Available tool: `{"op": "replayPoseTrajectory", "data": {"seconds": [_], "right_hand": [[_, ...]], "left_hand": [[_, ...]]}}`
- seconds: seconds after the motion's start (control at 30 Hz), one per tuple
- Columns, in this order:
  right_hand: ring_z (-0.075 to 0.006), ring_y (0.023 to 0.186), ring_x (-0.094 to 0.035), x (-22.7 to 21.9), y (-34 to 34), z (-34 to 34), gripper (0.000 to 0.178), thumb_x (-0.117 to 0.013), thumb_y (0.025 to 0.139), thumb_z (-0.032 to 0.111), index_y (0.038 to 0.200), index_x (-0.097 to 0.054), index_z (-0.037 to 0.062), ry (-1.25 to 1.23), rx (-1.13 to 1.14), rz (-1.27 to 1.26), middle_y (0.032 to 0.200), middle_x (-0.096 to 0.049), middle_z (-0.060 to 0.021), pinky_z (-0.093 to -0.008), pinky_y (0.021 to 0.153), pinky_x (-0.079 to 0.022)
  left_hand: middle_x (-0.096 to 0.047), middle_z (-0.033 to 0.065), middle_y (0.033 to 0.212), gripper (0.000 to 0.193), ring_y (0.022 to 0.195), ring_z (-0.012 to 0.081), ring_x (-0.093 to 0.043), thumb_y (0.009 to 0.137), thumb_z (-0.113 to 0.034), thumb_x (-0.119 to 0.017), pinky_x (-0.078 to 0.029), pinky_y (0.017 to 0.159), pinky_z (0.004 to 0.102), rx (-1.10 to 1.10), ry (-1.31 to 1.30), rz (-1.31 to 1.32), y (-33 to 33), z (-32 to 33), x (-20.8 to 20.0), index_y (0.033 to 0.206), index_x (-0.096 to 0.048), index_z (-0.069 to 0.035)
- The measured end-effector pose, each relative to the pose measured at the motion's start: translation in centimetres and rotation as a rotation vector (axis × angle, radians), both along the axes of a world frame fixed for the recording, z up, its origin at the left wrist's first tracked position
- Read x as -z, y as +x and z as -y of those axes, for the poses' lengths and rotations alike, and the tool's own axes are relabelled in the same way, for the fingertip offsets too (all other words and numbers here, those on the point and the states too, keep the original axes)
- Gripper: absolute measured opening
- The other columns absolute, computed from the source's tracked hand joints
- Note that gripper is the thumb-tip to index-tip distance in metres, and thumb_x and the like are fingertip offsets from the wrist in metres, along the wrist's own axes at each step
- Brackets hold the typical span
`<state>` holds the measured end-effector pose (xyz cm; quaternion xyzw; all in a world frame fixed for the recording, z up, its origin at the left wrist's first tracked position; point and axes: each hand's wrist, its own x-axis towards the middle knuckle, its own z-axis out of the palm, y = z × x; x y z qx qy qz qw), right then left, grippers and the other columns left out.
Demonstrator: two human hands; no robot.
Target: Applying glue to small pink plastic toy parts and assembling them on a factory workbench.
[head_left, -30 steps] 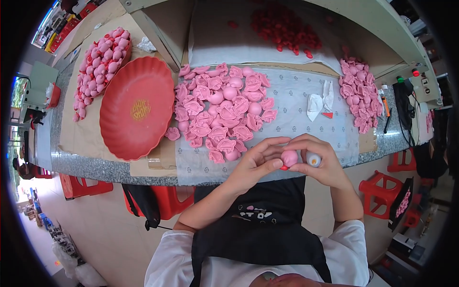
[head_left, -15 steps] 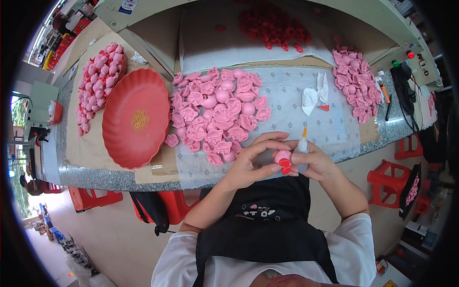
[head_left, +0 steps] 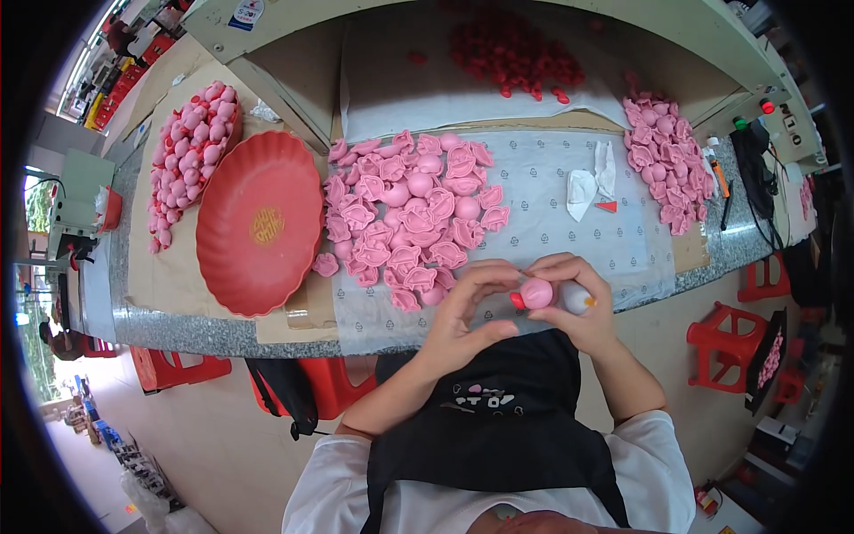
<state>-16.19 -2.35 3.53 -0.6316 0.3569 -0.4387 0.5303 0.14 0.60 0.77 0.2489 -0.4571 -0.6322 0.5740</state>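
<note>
- While the right hand point(head_left: 591, 331) grips a round pink piece with a red end point(head_left: 537, 293) and a white orange-tipped bottle point(head_left: 576, 298), the left hand point(head_left: 454, 329) curves open beside them; contact unclear.
- We judge the pink-and-red round pieces point(head_left: 189, 147) heaped leftward done, the ruffled pink pieces point(head_left: 406, 258) outstanding.

The right hand point(head_left: 591, 322) partly hides the white bottle point(head_left: 574, 297); shadowed red pieces point(head_left: 513, 55) seem blurred.

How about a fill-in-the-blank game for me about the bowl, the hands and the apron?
1. The big red bowl is to the ____ of the middle pile.
2. The right hand holds a bottle and a ____ ball.
3. The main colour of the apron is ____.

Missing words: left; pink; black.
</note>
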Motion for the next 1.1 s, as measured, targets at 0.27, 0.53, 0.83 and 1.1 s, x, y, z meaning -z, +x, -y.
{"op": "replayPoseTrajectory", "data": {"seconds": [0.27, 0.53, 0.83, 1.1], "right_hand": [[-0.0203, 0.069, -0.055, 0.0, 0.9, -0.8, 0.032, -0.071, 0.057, 0.007, 0.084, -0.054, 0.0025, -0.428, 0.087, -0.194, 0.085, -0.058, -0.0112, -0.0250, 0.056, -0.042], [-0.0189, 0.059, -0.054, 0.4, 1.1, -0.4, 0.032, -0.072, 0.055, 0.013, 0.080, -0.054, 0.0027, -0.619, 0.098, -0.215, 0.080, -0.058, -0.0094, -0.0258, 0.050, -0.042], [-0.0194, 0.060, -0.054, 0.4, 1.9, -0.2, 0.028, -0.071, 0.054, 0.013, 0.077, -0.057, 0.0026, -0.584, 0.117, -0.211, 0.077, -0.058, -0.0075, -0.0253, 0.050, -0.041], [-0.0180, 0.078, -0.054, 2.2, 3.4, -1.4, 0.018, -0.067, 0.061, 0.003, 0.076, -0.056, 0.0021, -0.040, 0.097, 0.350, 0.090, -0.055, -0.0134, -0.0268, 0.066, -0.043]], "left_hand": [[-0.047, 0.0112, 0.101, 0.024, 0.097, 0.0168, -0.045, 0.074, 0.003, -0.054, -0.035, 0.083, 0.0273, -0.073, 0.149, -0.141, -1.5, -1.6, -0.4, 0.097, -0.051, 0.000], [-0.047, 0.0118, 0.098, 0.018, 0.091, 0.0178, -0.048, 0.074, 0.002, -0.054, -0.038, 0.080, 0.0284, -0.111, 0.104, -0.130, -1.3, -1.7, 0.2, 0.092, -0.053, 0.000], [-0.048, 0.0106, 0.099, 0.012, 0.089, 0.0212, -0.051, 0.077, -0.008, -0.053, -0.042, 0.079, 0.0322, -0.045, 0.278, -0.455, -1.5, -1.3, 1.2, 0.088, -0.050, -0.005], [-0.049, 0.0080, 0.101, 0.013, 0.097, 0.0221, -0.046, 0.078, -0.012, -0.053, -0.036, 0.084, 0.0352, 0.035, 0.277, -0.737, -1.9, -1.2, 2.4, 0.091, -0.050, -0.011]]}}
